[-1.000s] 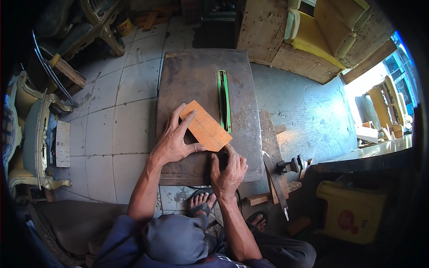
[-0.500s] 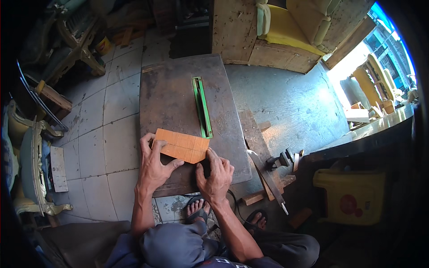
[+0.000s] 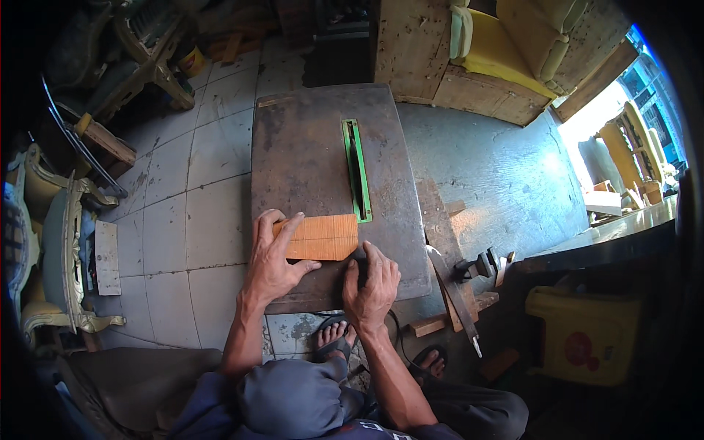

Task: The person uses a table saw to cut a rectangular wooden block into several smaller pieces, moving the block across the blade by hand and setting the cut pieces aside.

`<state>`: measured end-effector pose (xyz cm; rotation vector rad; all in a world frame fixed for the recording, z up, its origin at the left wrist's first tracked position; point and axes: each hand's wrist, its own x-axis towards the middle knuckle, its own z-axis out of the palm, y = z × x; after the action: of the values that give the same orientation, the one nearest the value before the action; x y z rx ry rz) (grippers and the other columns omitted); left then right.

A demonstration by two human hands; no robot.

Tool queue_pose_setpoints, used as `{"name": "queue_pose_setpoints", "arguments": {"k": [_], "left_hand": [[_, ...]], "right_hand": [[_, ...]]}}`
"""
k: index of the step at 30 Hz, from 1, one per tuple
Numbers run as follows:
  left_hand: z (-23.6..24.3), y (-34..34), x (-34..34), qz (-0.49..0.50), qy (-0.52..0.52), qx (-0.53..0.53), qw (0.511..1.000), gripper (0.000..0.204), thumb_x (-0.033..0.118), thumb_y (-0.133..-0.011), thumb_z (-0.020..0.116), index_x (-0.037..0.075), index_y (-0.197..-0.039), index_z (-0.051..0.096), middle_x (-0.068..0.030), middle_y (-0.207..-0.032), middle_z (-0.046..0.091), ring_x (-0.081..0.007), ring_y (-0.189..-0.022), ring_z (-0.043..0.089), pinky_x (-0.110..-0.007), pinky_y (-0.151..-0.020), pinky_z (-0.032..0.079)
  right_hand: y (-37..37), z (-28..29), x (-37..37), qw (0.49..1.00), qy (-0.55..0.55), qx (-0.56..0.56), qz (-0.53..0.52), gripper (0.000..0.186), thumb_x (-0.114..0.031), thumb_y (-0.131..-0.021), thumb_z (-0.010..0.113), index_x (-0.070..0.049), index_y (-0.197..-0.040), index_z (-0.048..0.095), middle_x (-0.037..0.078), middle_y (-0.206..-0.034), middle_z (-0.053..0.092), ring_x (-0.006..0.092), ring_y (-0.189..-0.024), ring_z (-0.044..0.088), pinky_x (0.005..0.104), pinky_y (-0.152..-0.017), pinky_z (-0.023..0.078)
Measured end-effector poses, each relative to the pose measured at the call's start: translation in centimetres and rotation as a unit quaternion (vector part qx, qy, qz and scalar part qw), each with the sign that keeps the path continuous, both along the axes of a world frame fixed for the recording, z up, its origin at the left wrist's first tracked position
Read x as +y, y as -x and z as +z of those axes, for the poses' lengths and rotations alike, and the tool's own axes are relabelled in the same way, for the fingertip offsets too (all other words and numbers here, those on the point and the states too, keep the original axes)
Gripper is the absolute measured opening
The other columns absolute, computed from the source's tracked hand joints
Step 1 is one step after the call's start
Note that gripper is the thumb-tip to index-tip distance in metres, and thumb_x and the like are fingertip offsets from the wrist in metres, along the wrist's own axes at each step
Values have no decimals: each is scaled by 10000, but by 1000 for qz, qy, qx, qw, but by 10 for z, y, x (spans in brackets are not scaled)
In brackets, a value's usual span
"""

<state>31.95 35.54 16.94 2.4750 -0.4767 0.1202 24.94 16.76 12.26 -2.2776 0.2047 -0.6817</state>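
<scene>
An orange-brown wooden block [image 3: 323, 236], with one corner cut at a slant and thin lines across its face, is tilted just above or on the near part of a dark saw table [image 3: 301, 161]. My left hand [image 3: 271, 253] grips its left end, fingers over the far side and thumb along the near edge. My right hand [image 3: 372, 286] is beside the block's right end, thumb and fingers apart, holding nothing. Beyond the block's right corner lies a green-framed slot [image 3: 356, 172] with a dark, blade-like strip inside.
Wooden boards [image 3: 444, 227] and a dark clamp-like tool [image 3: 477, 265] lie right of the table. A yellow container [image 3: 579, 334] stands at lower right. Carved chair frames [image 3: 70, 249] line the left side; a yellow-padded seat [image 3: 499, 44] is at the back.
The block has turned so its long edges lie nearly level, its right end near the slot's near end. My right hand has come off its corner. The whole view has shifted slightly.
</scene>
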Motion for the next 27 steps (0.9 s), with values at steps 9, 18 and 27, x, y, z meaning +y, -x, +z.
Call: {"name": "queue_pose_setpoints", "arguments": {"k": [9,18,27], "left_hand": [[-12,18,-29,67,-20,-55,996,912,302,-713,993,30,-1483,586,-193,-1392,566,-415,-1275,506,-524,-1109,428],[-16,14,-27,58,6,-39,998,900,263,-742,976,11,-1501,563,-203,-1400,532,-419,-1279,479,-542,-1119,407],[-18,-2,-22,48,11,-46,998,915,280,-724,988,16,-1503,586,-188,-1399,558,-397,-1268,503,-511,-1105,440]], "right_hand": [[1,0,-2,997,-69,-23,-21,394,-12,-967,691,12,-1358,649,200,-1263,714,380,-1150,663,462,-1036,519],[2,-1,-3,996,-79,-28,-12,410,21,-943,694,15,-1350,653,206,-1245,706,390,-1135,668,474,-1009,510],[4,1,-3,993,-114,-25,-17,392,28,-942,689,16,-1332,662,212,-1219,706,387,-1113,665,467,-992,516]]}}
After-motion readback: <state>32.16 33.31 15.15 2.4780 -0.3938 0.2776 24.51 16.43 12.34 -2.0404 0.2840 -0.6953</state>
